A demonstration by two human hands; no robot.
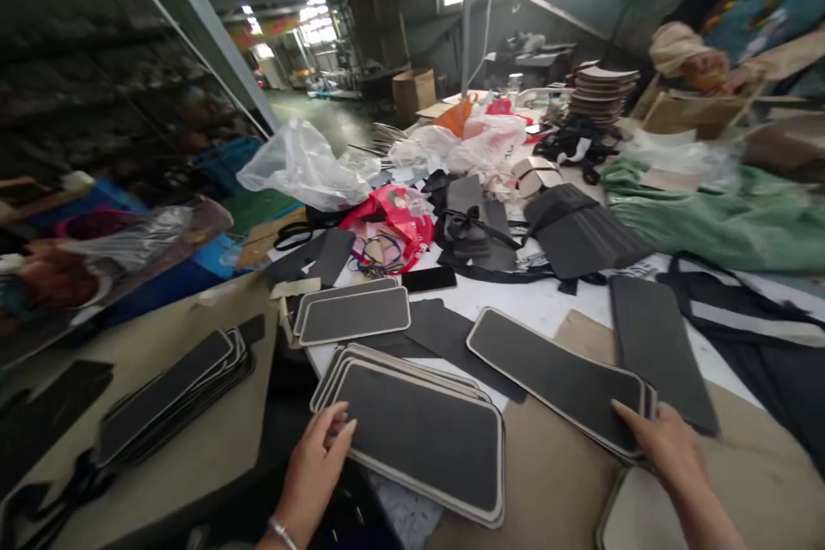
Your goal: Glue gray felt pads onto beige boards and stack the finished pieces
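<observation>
A stack of dark grey rectangular panels point(418, 438) with pale rounded borders lies in front of me. At its left end is my left hand point(315, 455), fingers loosely bent and thumb apart from them, close to the top panel's edge. My right hand point(663, 443) grips the right end of another pale-bordered dark panel point(554, 374), thumb on top and the other fingers mostly hidden. A second border shows under that panel's right end. Below my right hand is a pale rounded piece point(638, 511), partly cut off by the frame.
More bordered panels point(354, 315) lie behind the stack, by a black phone point(429, 278). Another pile point(174, 395) is on the left surface. A plain dark strip point(661, 352), a red bag point(393, 228) and green cloth point(728, 215) lie farther back. A co-worker's hands point(709, 73) are at upper right.
</observation>
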